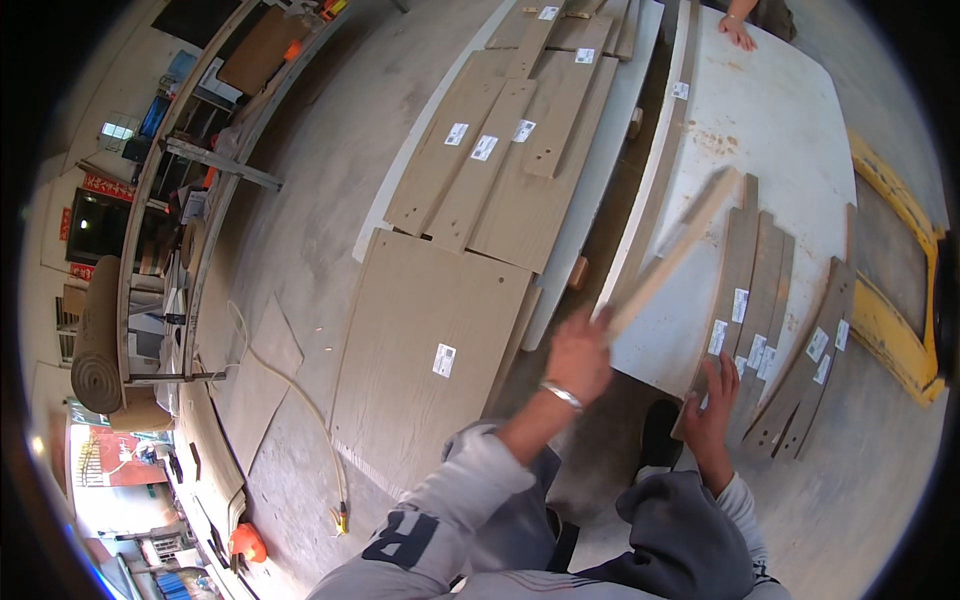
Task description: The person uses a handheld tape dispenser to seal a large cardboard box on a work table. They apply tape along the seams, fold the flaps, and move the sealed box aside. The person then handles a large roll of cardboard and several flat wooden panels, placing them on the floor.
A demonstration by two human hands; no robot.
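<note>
My left hand (581, 355), with a silver bracelet at the wrist, is closed on the near end of a wooden strip (672, 262). That strip slants up and to the right above the white-topped table (640, 345). Lower right, my right hand (712, 405) grips the near end of a labelled brown board (735, 270), its fingers curled over the board. Beside it, further narrow boards (765, 290) lie side by side with white labels. More labelled boards (820, 330) fan out to the right, their drilled ends overhanging the table's near edge.
On the left, a second low table holds stacked labelled panels (435, 345) and long boards (500, 150). Another person's hand (737, 32) rests on the white table's far end. A yellow metal frame (895, 330) stands right. A hose (300, 390) crosses the floor near a cluttered shelf (225, 165).
</note>
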